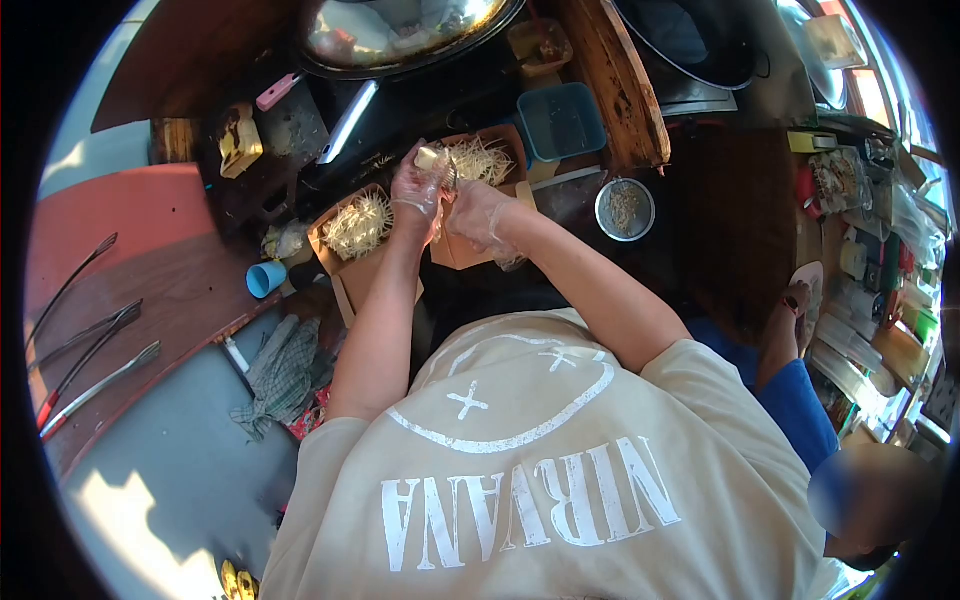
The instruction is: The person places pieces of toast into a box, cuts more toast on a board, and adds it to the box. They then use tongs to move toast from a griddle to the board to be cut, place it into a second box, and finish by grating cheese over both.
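My left hand [420, 190], in a clear plastic glove, is closed around a small pale block [427, 158]. Right beside it is my right hand [482, 218], also gloved, with its fingers curled inward; what it holds is hidden between the two hands. Both hands are over an open cardboard box [462, 252] that has pale shreds [481, 160] in its far part. To the left, a second cardboard box [345, 275] with its flap open holds a heap of similar pale shreds [358, 226].
Beyond the boxes are a teal plastic container [562, 122] and a large metal pan [400, 40]. A round strainer [625, 209] lies right, a blue cup [266, 279] left. Several tongs [95, 335] rest on the reddish table [150, 230]. Another person [800, 410] is at right.
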{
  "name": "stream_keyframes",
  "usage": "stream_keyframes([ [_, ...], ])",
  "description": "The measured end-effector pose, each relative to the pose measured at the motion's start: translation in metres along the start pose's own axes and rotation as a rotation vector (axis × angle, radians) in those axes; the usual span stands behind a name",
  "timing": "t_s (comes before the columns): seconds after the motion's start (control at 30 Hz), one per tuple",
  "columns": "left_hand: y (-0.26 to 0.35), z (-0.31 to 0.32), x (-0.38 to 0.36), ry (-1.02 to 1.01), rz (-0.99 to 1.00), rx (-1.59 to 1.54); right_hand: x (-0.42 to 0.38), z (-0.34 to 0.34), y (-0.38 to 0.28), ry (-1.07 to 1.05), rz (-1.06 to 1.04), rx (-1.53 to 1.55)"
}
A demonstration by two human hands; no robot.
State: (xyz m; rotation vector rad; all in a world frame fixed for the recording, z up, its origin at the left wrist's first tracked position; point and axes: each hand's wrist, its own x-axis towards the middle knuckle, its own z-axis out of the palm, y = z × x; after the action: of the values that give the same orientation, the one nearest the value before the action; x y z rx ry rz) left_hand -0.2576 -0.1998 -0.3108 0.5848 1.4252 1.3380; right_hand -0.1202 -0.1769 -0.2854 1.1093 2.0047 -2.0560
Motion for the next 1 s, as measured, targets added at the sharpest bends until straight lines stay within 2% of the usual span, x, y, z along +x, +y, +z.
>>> stream_keyframes([
  [0.13,0.003,0.006,-0.001,0.019,-0.094,-0.247,0.012,0.007,0.017,0.039,0.037,0.092],
  [0.2,0.003,0.007,0.001,0.04,-0.102,-0.265,0.012,0.006,0.013,-0.024,-0.058,-0.09],
  [0.33,0.001,0.004,0.006,0.063,-0.124,-0.291,0.006,0.003,0.003,-0.018,0.029,-0.078],
  [0.4,-0.001,0.004,0.008,0.079,-0.137,-0.291,0.007,0.004,0.008,-0.027,-0.04,-0.075],
  [0.53,-0.005,0.004,0.009,0.117,-0.175,-0.274,0.01,0.008,0.019,-0.03,-0.032,-0.035],
  [0.6,-0.002,0.007,0.007,0.116,-0.172,-0.293,0.014,0.014,0.025,-0.002,-0.107,-0.211],
  [0.63,0.0,0.008,0.007,0.114,-0.168,-0.312,0.008,0.007,0.007,-0.002,-0.107,-0.212],
  [0.7,0.0,0.008,0.009,0.108,-0.159,-0.316,-0.013,-0.016,-0.047,-0.404,-0.432,-1.378],
  [0.73,0.0,0.007,0.009,0.102,-0.149,-0.318,-0.011,-0.011,-0.035,-0.405,-0.432,-1.378],
  [0.8,0.0,0.005,0.009,0.056,-0.17,-0.341,-0.01,-0.001,0.002,-0.102,-0.234,-0.741],
  [0.83,-0.001,0.003,0.009,0.009,-0.191,-0.363,-0.018,-0.002,0.005,-0.103,-0.235,-0.742],
  [0.9,-0.001,0.0,0.016,0.026,-0.245,-0.306,-0.039,-0.005,0.013,0.082,0.029,0.214],
  [0.93,-0.001,0.0,0.017,0.042,-0.301,-0.25,-0.037,-0.006,0.033,0.081,0.03,0.214],
  [1.0,0.003,0.006,0.013,0.036,-0.333,-0.259,-0.024,-0.001,0.087,0.506,-1.093,-0.552],
])
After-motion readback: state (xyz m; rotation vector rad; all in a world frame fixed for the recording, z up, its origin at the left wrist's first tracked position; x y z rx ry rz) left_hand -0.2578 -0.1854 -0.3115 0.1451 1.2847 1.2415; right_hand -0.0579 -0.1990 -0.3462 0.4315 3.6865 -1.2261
